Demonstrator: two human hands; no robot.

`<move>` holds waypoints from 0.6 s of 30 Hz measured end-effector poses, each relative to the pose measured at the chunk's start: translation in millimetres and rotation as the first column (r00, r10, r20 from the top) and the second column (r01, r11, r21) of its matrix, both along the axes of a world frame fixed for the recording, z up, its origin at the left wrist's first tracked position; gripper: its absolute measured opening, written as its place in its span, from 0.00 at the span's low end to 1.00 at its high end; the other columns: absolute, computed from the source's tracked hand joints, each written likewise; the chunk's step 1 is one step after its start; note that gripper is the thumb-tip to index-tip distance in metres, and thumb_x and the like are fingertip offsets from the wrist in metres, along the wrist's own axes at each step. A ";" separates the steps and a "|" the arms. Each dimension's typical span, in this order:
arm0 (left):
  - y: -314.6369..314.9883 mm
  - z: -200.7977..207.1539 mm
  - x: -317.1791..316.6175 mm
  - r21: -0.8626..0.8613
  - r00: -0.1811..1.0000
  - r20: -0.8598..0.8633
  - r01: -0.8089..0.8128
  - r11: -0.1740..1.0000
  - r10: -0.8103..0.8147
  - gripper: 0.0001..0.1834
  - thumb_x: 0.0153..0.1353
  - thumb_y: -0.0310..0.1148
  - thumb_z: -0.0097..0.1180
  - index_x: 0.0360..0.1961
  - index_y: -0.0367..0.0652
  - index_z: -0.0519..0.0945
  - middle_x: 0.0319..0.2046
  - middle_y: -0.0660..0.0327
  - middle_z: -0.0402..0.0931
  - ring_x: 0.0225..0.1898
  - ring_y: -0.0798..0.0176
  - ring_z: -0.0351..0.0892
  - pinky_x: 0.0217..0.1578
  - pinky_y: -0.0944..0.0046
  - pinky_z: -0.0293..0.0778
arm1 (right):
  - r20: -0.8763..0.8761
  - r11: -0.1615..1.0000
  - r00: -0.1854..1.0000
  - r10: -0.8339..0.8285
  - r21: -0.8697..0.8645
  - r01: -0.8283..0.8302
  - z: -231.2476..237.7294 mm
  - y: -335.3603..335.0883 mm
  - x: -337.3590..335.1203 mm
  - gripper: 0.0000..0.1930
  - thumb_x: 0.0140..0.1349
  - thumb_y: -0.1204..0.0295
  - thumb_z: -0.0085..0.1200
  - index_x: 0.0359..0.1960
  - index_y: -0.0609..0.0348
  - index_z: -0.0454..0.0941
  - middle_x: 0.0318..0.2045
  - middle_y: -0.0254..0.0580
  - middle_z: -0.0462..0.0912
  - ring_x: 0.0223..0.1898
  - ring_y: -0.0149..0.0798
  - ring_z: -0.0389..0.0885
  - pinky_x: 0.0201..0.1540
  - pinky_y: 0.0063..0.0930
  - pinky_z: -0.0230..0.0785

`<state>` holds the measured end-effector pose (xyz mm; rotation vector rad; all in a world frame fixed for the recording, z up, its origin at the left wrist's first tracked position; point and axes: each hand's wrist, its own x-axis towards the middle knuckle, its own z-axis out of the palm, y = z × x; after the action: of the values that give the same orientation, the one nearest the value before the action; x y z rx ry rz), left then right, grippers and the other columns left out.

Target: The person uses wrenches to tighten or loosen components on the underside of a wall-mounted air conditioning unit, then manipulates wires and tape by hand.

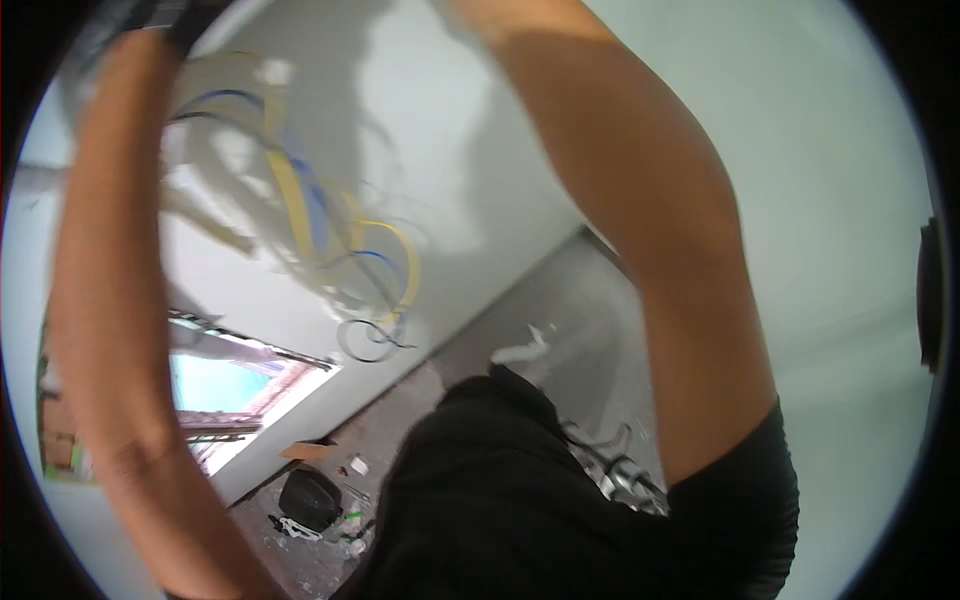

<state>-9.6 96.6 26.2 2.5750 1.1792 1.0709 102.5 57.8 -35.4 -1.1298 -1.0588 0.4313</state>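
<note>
Both my arms are raised. The left forearm runs up the left side to something dark at the upper left rim, where my left hand is too dark and cut off for its fingers to show. My right arm goes up past the top edge, so its hand is out of sight. Between the arms hangs a loose bundle of yellow, blue, black and white wires, blurred, in front of a white wall. Its lower ends curl into loops.
A window-like opening sits low in the wall at the left. On the grey floor lie a black container, a piece of cardboard, scraps and a tangle of metallic and dark items. A pale wall stands at the right.
</note>
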 end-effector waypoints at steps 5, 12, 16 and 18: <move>23.6 -31.7 -20.0 0.401 0.999 0.035 -0.006 0.916 -0.009 0.18 0.53 0.47 0.63 0.40 0.47 0.88 0.41 0.52 0.85 0.45 0.48 0.83 0.49 0.44 0.72 | 0.108 0.968 0.962 0.250 0.012 -0.253 -7.2 -7.4 9.7 0.25 0.70 0.55 0.55 0.63 0.53 0.74 0.60 0.35 0.78 0.64 0.36 0.72 0.68 0.35 0.60; 49.7 -25.6 13.5 0.395 0.995 -0.054 0.103 0.913 -0.089 0.29 0.38 0.44 0.74 0.45 0.48 0.85 0.39 0.55 0.84 0.47 0.54 0.84 0.51 0.53 0.74 | -0.079 0.924 0.935 0.347 0.198 -0.326 -53.1 115.5 176.8 0.25 0.75 0.61 0.49 0.67 0.62 0.69 0.66 0.43 0.72 0.69 0.37 0.67 0.73 0.36 0.53; 49.3 -36.6 -0.1 0.514 0.998 -0.020 0.060 0.855 -0.058 0.25 0.35 0.45 0.75 0.38 0.49 0.87 0.37 0.58 0.85 0.46 0.55 0.85 0.48 0.56 0.76 | -0.159 0.905 0.900 0.406 0.206 -0.372 -67.9 134.1 169.7 0.26 0.75 0.61 0.49 0.68 0.63 0.68 0.67 0.43 0.70 0.70 0.37 0.64 0.74 0.35 0.51; 41.9 -53.8 24.3 0.580 0.993 0.024 0.082 0.810 -0.118 0.22 0.34 0.46 0.76 0.33 0.50 0.88 0.36 0.60 0.86 0.44 0.55 0.86 0.46 0.57 0.78 | -0.174 0.916 0.906 0.385 0.192 -0.352 -77.3 118.5 191.2 0.27 0.75 0.61 0.49 0.69 0.64 0.67 0.68 0.43 0.70 0.71 0.37 0.63 0.74 0.35 0.50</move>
<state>14.7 138.5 -27.6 2.9587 0.7668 1.6867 293.7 176.2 -112.7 -0.7231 -1.1011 0.7386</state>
